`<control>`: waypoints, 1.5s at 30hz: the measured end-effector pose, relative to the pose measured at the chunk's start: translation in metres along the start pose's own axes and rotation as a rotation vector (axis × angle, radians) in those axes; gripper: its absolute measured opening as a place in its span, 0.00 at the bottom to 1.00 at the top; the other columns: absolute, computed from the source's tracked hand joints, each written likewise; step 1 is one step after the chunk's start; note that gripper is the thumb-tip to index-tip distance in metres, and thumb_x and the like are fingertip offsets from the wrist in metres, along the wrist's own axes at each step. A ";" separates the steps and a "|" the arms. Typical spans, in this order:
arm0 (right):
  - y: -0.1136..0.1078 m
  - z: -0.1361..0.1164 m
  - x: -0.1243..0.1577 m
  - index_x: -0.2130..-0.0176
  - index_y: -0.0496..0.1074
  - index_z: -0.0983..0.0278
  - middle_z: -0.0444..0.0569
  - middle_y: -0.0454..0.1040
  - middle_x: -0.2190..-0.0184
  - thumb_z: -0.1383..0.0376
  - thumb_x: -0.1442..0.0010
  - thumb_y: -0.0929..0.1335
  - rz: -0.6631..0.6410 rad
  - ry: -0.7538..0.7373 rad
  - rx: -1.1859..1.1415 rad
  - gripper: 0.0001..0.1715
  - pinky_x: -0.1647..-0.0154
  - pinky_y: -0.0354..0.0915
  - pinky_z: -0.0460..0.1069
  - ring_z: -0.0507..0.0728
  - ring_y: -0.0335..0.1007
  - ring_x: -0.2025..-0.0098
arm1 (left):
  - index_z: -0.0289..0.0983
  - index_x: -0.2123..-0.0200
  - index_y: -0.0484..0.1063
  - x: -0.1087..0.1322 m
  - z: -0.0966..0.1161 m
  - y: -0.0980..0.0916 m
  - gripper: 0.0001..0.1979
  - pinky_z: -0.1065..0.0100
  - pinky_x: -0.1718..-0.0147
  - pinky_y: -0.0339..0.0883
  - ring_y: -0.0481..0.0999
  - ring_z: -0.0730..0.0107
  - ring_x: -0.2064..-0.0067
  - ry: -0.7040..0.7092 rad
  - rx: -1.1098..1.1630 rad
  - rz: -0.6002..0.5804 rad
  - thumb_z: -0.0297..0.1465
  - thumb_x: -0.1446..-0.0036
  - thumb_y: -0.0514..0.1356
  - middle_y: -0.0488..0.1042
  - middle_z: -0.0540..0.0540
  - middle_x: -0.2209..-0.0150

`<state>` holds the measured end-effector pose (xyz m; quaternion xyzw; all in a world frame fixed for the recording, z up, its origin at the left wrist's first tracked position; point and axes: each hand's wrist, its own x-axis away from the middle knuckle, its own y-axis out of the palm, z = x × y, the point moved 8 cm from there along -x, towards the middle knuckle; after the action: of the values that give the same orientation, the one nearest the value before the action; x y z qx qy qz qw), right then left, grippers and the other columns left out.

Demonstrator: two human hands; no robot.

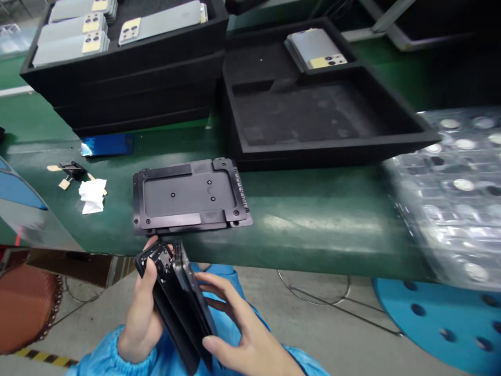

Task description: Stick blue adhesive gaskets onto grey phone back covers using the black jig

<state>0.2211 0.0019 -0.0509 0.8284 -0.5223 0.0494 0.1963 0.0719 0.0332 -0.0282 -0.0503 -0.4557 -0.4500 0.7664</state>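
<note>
My left hand [141, 308] is wrapped round a black phone housing [172, 297], thumb over its camera corner, held on edge below the table's front edge. A second dark flat piece lies against the housing. My right hand [238, 324] cups the pair from the right, fingers bent along their edge. Both sleeves are light blue. Just beyond my hands a black metal fixture plate [190, 196] lies flat on the green table [321, 219].
Stacked black foam trays [129, 78] with silver phone backs stand at the back left. An open black tray [313, 115] holds one silver back. A clear blister tray [454, 193] of round parts lies at right. A white wipe [92, 195], small clips and a blue film are at left.
</note>
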 end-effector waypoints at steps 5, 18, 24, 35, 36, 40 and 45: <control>0.012 0.003 -0.006 0.34 0.60 0.56 0.57 0.63 0.31 0.60 0.43 0.75 0.023 0.026 0.093 0.43 0.29 0.60 0.66 0.69 0.59 0.29 | 0.48 0.40 0.71 -0.003 0.002 0.003 0.43 0.64 0.53 0.76 0.82 0.56 0.51 0.104 -0.069 -0.093 0.44 0.60 0.79 0.82 0.48 0.56; -0.015 -0.015 0.010 0.35 0.65 0.55 0.60 0.72 0.38 0.45 0.42 0.75 0.092 -0.196 -0.161 0.42 0.43 0.73 0.61 0.70 0.74 0.40 | 0.36 0.55 0.80 -0.007 -0.018 0.026 0.28 0.58 0.63 0.77 0.83 0.56 0.64 -0.336 0.283 -0.208 0.51 0.31 0.51 0.83 0.39 0.62; -0.032 -0.013 0.016 0.40 0.70 0.56 0.59 0.79 0.48 0.41 0.44 0.74 0.240 -0.201 -0.253 0.40 0.51 0.77 0.60 0.70 0.79 0.49 | 0.33 0.59 0.80 -0.009 -0.032 0.032 0.34 0.59 0.67 0.79 0.84 0.58 0.68 -0.564 0.357 -0.168 0.51 0.29 0.42 0.83 0.35 0.64; -0.026 -0.029 0.009 0.40 0.71 0.50 0.53 0.79 0.49 0.45 0.41 0.75 0.176 -0.248 -0.307 0.34 0.47 0.76 0.60 0.67 0.78 0.47 | 0.34 0.63 0.81 -0.003 -0.032 0.039 0.38 0.66 0.73 0.75 0.80 0.65 0.71 -0.698 0.367 -0.161 0.53 0.30 0.39 0.79 0.38 0.66; -0.026 -0.030 0.008 0.40 0.72 0.49 0.52 0.78 0.48 0.45 0.41 0.75 0.169 -0.240 -0.308 0.33 0.47 0.76 0.60 0.67 0.78 0.47 | 0.34 0.63 0.81 -0.002 -0.032 0.040 0.38 0.67 0.73 0.75 0.80 0.65 0.71 -0.713 0.375 -0.169 0.54 0.30 0.39 0.79 0.38 0.66; -0.026 -0.029 0.008 0.39 0.71 0.46 0.51 0.77 0.47 0.45 0.41 0.75 0.154 -0.231 -0.314 0.34 0.46 0.76 0.58 0.65 0.78 0.46 | 0.35 0.63 0.81 0.000 -0.033 0.042 0.39 0.67 0.74 0.74 0.79 0.65 0.71 -0.750 0.404 -0.196 0.56 0.31 0.38 0.78 0.38 0.66; -0.025 -0.024 0.008 0.37 0.70 0.47 0.52 0.76 0.42 0.46 0.41 0.76 0.147 -0.203 -0.322 0.36 0.44 0.75 0.58 0.65 0.77 0.44 | 0.35 0.63 0.81 -0.001 -0.033 0.042 0.40 0.66 0.73 0.74 0.81 0.63 0.71 -0.758 0.408 -0.259 0.56 0.31 0.38 0.79 0.39 0.67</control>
<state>0.2494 0.0134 -0.0330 0.7466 -0.5997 -0.1041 0.2685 0.1245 0.0427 -0.0343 -0.0022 -0.7862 -0.3929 0.4770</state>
